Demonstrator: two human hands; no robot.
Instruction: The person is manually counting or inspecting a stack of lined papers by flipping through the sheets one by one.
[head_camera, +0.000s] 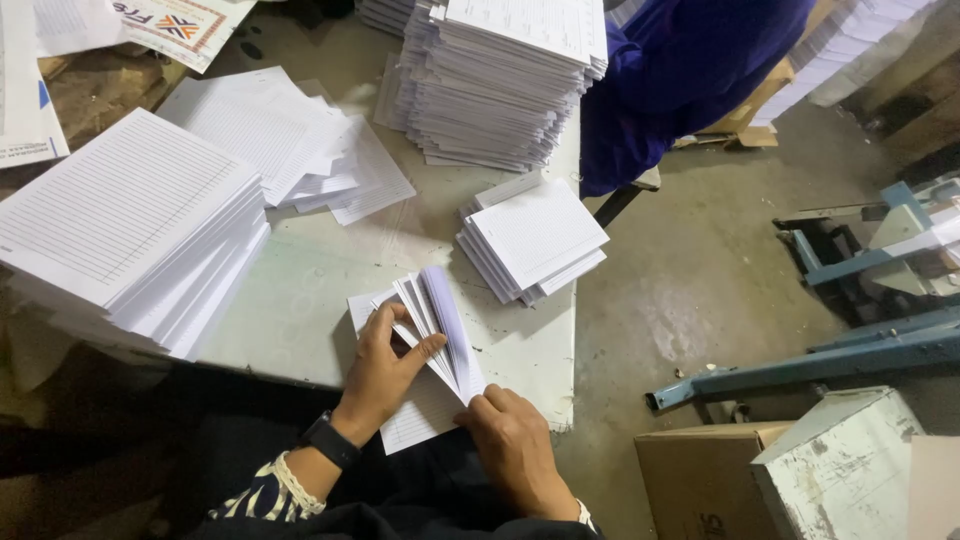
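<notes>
A small bundle of lined white sheets lies at the near edge of a pale worn table. My left hand rests on the bundle, fingers fanning its pages upward. My right hand pinches the bundle's lower right corner at the table edge. A black watch sits on my left wrist.
A short stack of lined sheets lies just beyond the bundle. A thick stack sits at left, a loose pile behind it, a tall stack at the back. A person in blue stands beyond. Blue metal machinery and a cardboard box are on the right.
</notes>
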